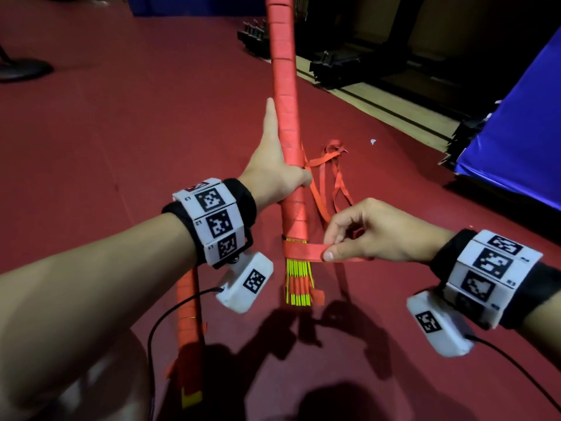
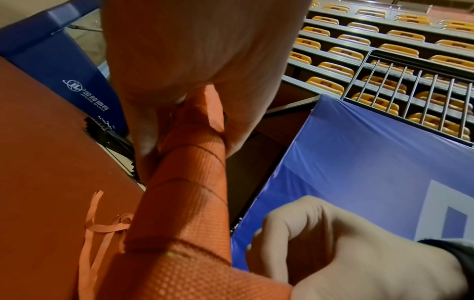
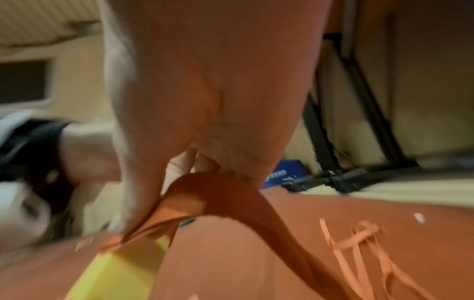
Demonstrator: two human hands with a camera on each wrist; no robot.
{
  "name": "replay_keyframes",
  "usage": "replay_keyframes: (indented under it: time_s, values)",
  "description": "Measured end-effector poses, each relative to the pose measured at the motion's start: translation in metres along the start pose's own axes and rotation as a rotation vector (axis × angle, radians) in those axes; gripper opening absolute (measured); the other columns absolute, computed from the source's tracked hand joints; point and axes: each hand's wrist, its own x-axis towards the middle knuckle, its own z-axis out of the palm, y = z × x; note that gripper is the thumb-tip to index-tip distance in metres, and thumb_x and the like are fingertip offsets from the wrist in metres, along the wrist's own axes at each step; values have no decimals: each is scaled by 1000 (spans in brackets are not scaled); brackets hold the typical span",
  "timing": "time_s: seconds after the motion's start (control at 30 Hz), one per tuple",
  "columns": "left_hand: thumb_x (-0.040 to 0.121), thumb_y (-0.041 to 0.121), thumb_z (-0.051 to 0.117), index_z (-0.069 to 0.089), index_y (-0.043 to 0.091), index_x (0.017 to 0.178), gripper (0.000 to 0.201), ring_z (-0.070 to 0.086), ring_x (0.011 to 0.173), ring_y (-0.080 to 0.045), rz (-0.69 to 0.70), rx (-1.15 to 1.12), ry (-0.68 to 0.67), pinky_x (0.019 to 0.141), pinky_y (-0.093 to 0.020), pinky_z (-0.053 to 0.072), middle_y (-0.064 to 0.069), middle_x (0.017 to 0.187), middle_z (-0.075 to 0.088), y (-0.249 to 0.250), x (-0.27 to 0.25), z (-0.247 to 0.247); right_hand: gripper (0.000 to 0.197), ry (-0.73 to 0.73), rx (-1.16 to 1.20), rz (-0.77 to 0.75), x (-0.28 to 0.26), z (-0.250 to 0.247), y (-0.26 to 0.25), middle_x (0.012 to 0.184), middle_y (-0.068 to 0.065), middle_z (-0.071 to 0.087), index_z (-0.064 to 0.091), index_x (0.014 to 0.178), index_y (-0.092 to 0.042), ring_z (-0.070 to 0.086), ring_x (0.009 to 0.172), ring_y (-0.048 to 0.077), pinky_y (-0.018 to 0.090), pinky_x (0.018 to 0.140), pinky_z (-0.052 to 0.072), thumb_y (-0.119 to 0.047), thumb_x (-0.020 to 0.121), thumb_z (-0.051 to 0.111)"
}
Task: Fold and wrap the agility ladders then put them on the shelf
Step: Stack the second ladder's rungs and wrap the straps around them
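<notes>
A long agility ladder bundle (image 1: 285, 86), yellow rungs wound in orange strap, stands tilted away from me over the red floor. My left hand (image 1: 273, 171) grips its middle, the index finger lying straight along it; the same bundle (image 2: 189, 182) fills the left wrist view. My right hand (image 1: 358, 235) pinches the loose orange strap (image 1: 303, 252) where it crosses the bundle just above the bare yellow rung ends (image 1: 299, 281). The right wrist view shows the strap (image 3: 205, 199) pinched under the thumb, blurred. More slack strap (image 1: 331, 165) trails on the floor behind.
A second wrapped ladder bundle (image 1: 188, 311) lies under my left forearm. A blue padded mat (image 1: 516, 141) stands at right, another blue pad (image 1: 194, 4) at the far back. Black folded frames (image 1: 331, 68) line the wooden floor edge. A dark round base (image 1: 21, 71) sits far left.
</notes>
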Motion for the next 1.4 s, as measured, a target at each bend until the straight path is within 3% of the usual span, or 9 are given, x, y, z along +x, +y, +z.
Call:
replay_keyframes:
  time_s: [0.23,0.37,0.53,0.6,0.73,0.83,0.97,1.23,1.4]
  values:
    - [77,-3,80,-21,40,159,137,58,72,-17,-69,-26,72,58,-30,52,1,99,53,4,-3,1,13,-6,46,27,-2,-5,-1,72,-1,71,71,80,-20,55,63,23,41,56,43,-19,86,81]
    - [78,-6,78,-8,41,161,129,60,56,-13,-120,-134,56,41,-26,48,1,85,52,11,-6,-3,16,-11,116,136,-4,-6,-2,63,-5,63,59,86,-6,63,50,14,27,50,35,-12,93,72]
    - [70,-15,69,26,50,149,111,77,92,-32,-218,-395,-37,73,-56,62,-11,120,65,19,-12,-8,32,-185,388,216,-3,-3,-14,88,1,60,55,118,-21,48,46,15,22,52,46,1,96,61]
    - [76,-19,64,19,54,153,115,77,95,-32,-238,-442,-68,86,-59,60,-10,128,65,22,-14,-5,42,-276,445,106,-6,-3,-20,79,-7,69,52,130,-16,43,45,12,19,47,42,7,95,57]
    - [79,8,87,-18,47,158,137,71,88,-9,-161,-232,-60,61,-33,59,2,126,62,21,-19,-3,42,-59,439,115,-2,10,-19,81,2,68,55,122,-21,45,59,23,21,44,39,4,90,69]
    - [70,27,96,-19,43,159,146,70,102,-25,-185,-44,36,68,-47,63,1,129,59,19,-22,-2,75,149,245,155,6,24,-6,87,6,64,47,143,-29,57,74,25,24,59,48,-13,81,85]
    - [75,14,91,-18,39,160,141,70,98,-27,-281,-100,162,65,-47,63,-3,132,55,12,-18,0,87,218,-60,12,-1,18,-2,110,0,72,39,152,-44,70,88,6,18,73,56,-38,79,85]
    - [80,5,85,-19,40,160,136,72,86,-21,-315,-190,128,64,-50,64,5,121,57,11,-13,5,38,113,93,86,-6,-3,7,87,-4,72,71,109,-29,61,79,7,39,89,55,-42,76,82]
    - [79,2,85,-16,43,160,136,71,86,-16,-247,-201,86,55,-38,62,4,130,56,16,-17,7,22,90,15,39,-13,-16,6,80,7,75,80,83,-18,65,72,13,37,74,56,-38,76,84]
